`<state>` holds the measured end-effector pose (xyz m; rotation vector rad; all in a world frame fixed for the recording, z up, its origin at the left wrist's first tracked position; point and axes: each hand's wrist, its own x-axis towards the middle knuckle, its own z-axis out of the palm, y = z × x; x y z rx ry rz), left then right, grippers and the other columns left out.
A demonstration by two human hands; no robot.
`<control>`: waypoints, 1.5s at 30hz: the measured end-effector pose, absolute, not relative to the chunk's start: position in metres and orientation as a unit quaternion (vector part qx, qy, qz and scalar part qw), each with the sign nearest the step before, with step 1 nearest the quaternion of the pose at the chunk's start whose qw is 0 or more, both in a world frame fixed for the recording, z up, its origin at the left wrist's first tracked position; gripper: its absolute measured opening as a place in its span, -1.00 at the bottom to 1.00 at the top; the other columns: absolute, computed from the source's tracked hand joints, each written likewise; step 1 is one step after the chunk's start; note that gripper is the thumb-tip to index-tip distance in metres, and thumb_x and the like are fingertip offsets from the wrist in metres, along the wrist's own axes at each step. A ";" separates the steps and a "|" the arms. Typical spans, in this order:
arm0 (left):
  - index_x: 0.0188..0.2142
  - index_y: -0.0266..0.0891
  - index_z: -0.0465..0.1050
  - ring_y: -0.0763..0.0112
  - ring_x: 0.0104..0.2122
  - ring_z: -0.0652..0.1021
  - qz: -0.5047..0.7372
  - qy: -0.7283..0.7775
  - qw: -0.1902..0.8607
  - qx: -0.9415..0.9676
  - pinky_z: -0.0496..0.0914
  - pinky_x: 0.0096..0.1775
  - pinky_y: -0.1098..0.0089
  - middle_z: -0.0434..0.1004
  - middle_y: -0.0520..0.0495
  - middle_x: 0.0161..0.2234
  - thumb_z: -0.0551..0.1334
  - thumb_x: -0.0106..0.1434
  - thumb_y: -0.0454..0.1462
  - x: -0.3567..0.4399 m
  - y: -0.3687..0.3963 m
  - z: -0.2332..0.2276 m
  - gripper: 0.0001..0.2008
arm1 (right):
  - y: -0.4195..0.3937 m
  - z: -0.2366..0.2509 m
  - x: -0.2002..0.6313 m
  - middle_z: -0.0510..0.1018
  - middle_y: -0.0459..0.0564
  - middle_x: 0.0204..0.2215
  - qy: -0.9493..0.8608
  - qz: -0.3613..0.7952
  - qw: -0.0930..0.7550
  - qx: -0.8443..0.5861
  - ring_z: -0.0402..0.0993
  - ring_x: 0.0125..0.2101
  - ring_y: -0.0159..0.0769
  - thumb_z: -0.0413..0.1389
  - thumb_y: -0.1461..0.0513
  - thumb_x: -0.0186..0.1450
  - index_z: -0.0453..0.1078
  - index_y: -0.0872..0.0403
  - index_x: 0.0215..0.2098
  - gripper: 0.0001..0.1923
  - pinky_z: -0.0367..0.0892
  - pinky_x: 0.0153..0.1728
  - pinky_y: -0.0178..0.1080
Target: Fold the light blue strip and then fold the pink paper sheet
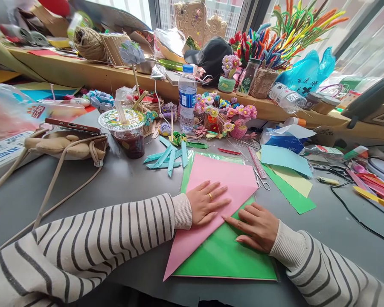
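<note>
A pink sheet of paper [224,179] folded into a triangle lies on a green sheet [224,256] on the grey table. My left hand [206,202], with a gold ring, presses flat on the pink paper, fingers spread. Beside it, my right hand [256,226] rests at the folded diagonal edge, its index fingertip pointing left along the crease where pink meets green. Neither hand grips anything. Both arms wear striped sleeves.
Scissors [260,181] and a ruler [257,162] lie right of the pink paper, beside blue, yellow and green sheets [291,187]. Teal paper strips [168,157], a lidded drink cup [126,132], a water bottle [187,98] and paper flowers [225,115] stand behind. A bag [67,145] with straps sits left.
</note>
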<state>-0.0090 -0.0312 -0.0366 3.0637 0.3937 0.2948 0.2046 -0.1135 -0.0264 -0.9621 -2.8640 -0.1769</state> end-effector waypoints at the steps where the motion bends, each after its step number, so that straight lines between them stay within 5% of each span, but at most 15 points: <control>1: 0.09 -0.16 -0.06 0.11 0.09 -0.02 0.095 0.127 0.019 0.987 -0.10 0.02 0.09 -0.12 -0.13 0.13 -0.14 0.15 -0.17 -0.009 -0.031 -0.037 -0.52 | -0.113 -0.026 0.205 0.29 -0.01 -0.52 -0.945 -0.058 0.051 -0.317 0.11 -0.49 -0.31 -0.21 0.02 0.19 0.06 0.12 0.06 -0.46 0.01 -0.48 -0.24; 35: 0.08 -0.17 -0.05 0.12 0.08 -0.01 0.116 0.116 0.012 0.986 -0.08 0.01 0.07 -0.09 -0.14 0.12 -0.10 0.13 -0.17 -0.009 -0.030 -0.039 -0.51 | -0.109 -0.029 0.177 0.32 -0.06 -0.57 -0.970 -0.028 0.039 -0.239 0.17 -0.54 -0.36 -0.33 -0.06 0.19 0.10 0.00 0.01 -0.45 0.02 -0.53 -0.28; 45: 0.08 -0.17 -0.05 0.10 0.08 -0.01 0.117 0.121 0.009 0.986 -0.08 0.01 0.08 -0.10 -0.14 0.13 -0.10 0.13 -0.17 -0.008 -0.031 -0.041 -0.50 | -0.113 -0.026 0.150 0.33 -0.11 -0.74 -0.978 -0.038 0.009 -0.206 0.13 -0.72 -0.42 -0.33 -0.12 0.13 0.04 -0.07 0.05 -0.40 -0.10 -0.68 -0.35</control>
